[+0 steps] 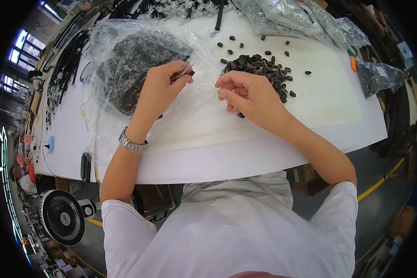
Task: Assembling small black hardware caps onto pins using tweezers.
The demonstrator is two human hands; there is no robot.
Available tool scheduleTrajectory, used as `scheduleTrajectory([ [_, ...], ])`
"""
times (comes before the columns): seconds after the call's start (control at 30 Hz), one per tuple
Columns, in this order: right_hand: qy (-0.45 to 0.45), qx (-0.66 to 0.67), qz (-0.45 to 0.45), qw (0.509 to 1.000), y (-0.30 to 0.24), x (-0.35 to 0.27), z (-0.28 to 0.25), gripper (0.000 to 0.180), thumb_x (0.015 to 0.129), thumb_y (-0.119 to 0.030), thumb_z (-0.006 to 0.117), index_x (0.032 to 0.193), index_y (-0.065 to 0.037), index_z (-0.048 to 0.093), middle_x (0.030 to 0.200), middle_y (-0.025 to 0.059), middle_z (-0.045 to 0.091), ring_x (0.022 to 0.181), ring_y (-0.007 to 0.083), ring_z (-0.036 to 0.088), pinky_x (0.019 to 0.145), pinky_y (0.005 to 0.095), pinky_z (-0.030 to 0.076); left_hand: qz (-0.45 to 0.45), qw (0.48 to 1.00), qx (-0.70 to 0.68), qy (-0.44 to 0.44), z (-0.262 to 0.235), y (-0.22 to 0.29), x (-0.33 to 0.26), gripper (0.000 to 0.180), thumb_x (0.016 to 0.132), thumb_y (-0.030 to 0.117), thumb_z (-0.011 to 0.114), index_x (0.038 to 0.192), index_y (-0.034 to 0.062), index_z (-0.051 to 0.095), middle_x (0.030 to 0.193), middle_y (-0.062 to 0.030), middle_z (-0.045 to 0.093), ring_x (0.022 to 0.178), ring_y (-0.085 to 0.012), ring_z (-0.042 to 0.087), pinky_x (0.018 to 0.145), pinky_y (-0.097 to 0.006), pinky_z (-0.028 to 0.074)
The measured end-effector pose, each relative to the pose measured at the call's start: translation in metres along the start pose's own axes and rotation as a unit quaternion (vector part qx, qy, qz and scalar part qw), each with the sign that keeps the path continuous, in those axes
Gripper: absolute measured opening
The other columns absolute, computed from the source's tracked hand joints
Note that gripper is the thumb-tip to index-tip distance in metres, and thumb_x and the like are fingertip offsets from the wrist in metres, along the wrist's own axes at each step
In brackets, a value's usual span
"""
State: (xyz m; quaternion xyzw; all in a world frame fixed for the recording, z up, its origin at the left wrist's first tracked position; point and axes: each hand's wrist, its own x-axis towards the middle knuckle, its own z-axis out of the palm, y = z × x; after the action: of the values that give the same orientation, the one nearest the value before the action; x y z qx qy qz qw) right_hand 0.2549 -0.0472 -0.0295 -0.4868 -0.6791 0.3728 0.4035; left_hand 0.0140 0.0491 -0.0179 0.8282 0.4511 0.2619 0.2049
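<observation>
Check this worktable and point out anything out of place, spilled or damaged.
Several small, dark, blocky strays lie scattered around the dense heap of similar dark pieces on the white tabletop, one sitting alone to its right. They look slightly untidy outside the heap; nothing looks clearly damaged.

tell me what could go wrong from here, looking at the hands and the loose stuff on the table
The small black piece at the left hand's fingertips could slip, as only its fingertips seem to hold it. The metal wristwatch might snag the crumpled clear plastic bag around that arm. The right hand is close against the loose pile of black pieces, so a careless sweep might scatter them.
</observation>
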Motion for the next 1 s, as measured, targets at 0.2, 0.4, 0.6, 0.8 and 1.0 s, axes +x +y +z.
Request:
scheduleTrajectory([
  [0.2, 0.005, 0.154, 0.048, 0.987, -0.006, 0.012, 0.008, 0.016, 0.102, -0.013, 0.071, 0.110, 0.001, 0.072, 0.089, 0.0045, 0.075, 0.077, 0.0095, 0.070, 0.066, 0.0260, 0.056, -0.075, 0.968, -0.211, -0.116, -0.010, 0.038, -0.020, 0.018, 0.090, 0.014, 0.076, 0.084, -0.0022, 0.071, 0.072, -0.0023, 0.072, 0.060, -0.0037, 0.046, 0.056, -0.025, 0.037],
  [0.4, -0.019, 0.172, 0.044, 0.984, -0.011, 0.012, 0.019, 0.016, 0.102, -0.013, 0.071, 0.109, 0.000, 0.072, 0.087, 0.0040, 0.076, 0.078, 0.0092, 0.071, 0.069, 0.0259, 0.057, -0.041, 0.969, -0.214, -0.113, -0.004, 0.028, -0.032, 0.013, 0.091, 0.015, 0.078, 0.088, 0.0029, 0.074, 0.074, 0.0012, 0.071, 0.058, 0.0002, 0.043, 0.052, -0.022, 0.032],
  [0.6, -0.048, 0.276, 0.079, 0.957, 0.000, 0.013, 0.012, 0.018, 0.103, -0.018, 0.073, 0.111, -0.002, 0.073, 0.095, 0.0038, 0.075, 0.082, 0.0105, 0.072, 0.073, 0.0261, 0.059, -0.120, 0.894, -0.393, -0.181, -0.015, 0.030, -0.033, 0.012, 0.097, 0.014, 0.075, 0.097, 0.0022, 0.073, 0.082, -0.0036, 0.076, 0.048, -0.0002, 0.039, 0.044, -0.021, 0.027],
  [0.8, -0.049, 0.320, 0.097, 0.941, -0.003, 0.012, 0.013, 0.019, 0.104, -0.020, 0.074, 0.113, -0.003, 0.074, 0.098, 0.0031, 0.074, 0.086, 0.0106, 0.071, 0.076, 0.0260, 0.058, -0.107, 0.882, -0.417, -0.192, -0.014, 0.025, -0.035, 0.014, 0.100, 0.016, 0.074, 0.098, 0.0021, 0.072, 0.084, -0.0049, 0.076, 0.048, 0.0000, 0.039, 0.042, -0.021, 0.026],
  [1.0, -0.029, 0.317, 0.084, 0.944, -0.003, 0.010, 0.015, 0.019, 0.103, -0.020, 0.075, 0.112, -0.003, 0.075, 0.097, 0.0025, 0.074, 0.084, 0.0102, 0.070, 0.074, 0.0256, 0.057, -0.112, 0.863, -0.453, -0.194, -0.011, 0.023, -0.034, 0.017, 0.100, 0.017, 0.074, 0.101, 0.0011, 0.071, 0.085, -0.0067, 0.077, 0.047, 0.0000, 0.040, 0.042, -0.020, 0.025],
])
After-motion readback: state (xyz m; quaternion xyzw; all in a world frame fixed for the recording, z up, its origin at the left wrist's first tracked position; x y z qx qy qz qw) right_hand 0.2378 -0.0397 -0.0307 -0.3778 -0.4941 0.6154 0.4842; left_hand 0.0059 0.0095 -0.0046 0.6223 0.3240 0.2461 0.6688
